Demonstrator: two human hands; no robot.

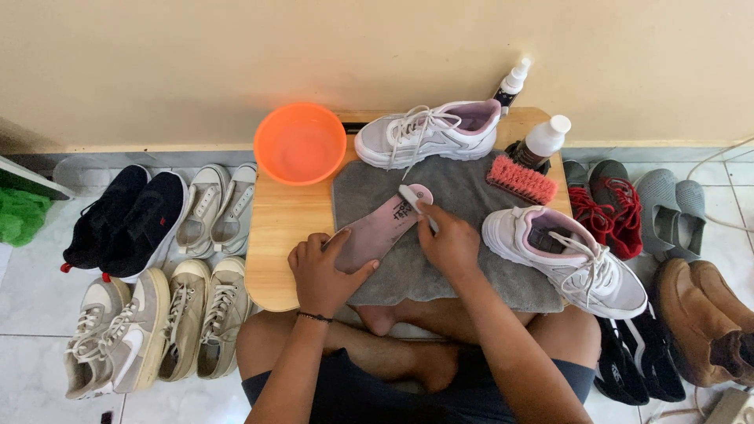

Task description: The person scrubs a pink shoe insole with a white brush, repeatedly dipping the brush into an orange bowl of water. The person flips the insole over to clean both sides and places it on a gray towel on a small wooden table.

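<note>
Left hand (322, 271) pins the near end of the pink insole (381, 232), fingers curled over its edge. Right hand (448, 239) is closed on a small white brush (412, 196), head on the insole's far end. Insole lies on the grey towel (471, 275), mid tabletop (283, 235). We judge we're mid-scrub. Next move calls for steady strokes down its length, with the left hand keeping it flat. Orange bowl (301, 144) sits at the far left corner.

A single head-worn camera looks steeply down from above the seated person's lap, facing the wall (377, 55) at 12 o'clock. It sits close, with the small wooden table (290, 228) filling the centre and floor tiles (31, 314) showing at 3 and 9 o'clock.
</note>
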